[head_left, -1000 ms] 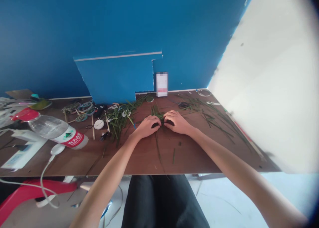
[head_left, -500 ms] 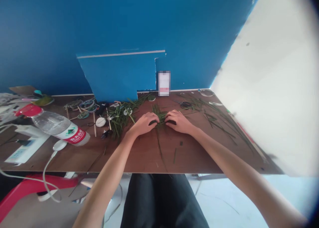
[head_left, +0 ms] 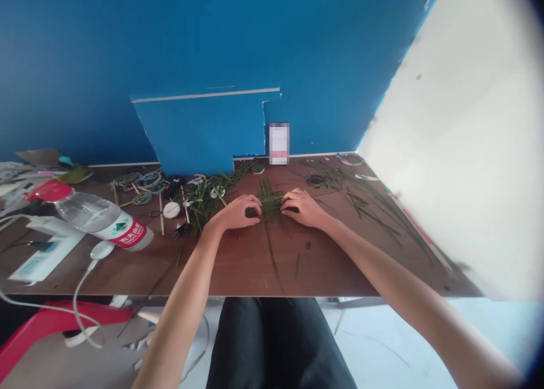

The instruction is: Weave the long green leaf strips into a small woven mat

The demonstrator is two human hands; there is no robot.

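Observation:
Both my hands rest on the brown table (head_left: 238, 264) at its middle. Between them lies a small woven piece of green grass blades (head_left: 270, 203), with loose blade ends sticking out toward the wall and one long blade trailing toward me. My left hand (head_left: 236, 212) pinches its left side with curled fingers. On the right side my right hand (head_left: 302, 207) pinches the piece the same way. Dark nails show on both hands.
A heap of loose green blades (head_left: 203, 201) lies left of my hands; more blades (head_left: 361, 202) scatter to the right. A plastic water bottle (head_left: 96, 216) lies on its side at left, beside a white power strip (head_left: 40, 256), round woven discs (head_left: 147, 180) and sticks. A blue board (head_left: 199, 131) leans on the wall.
My left hand has slid a little to the left, so more of the green woven piece shows between the hands. The right hand has barely moved.

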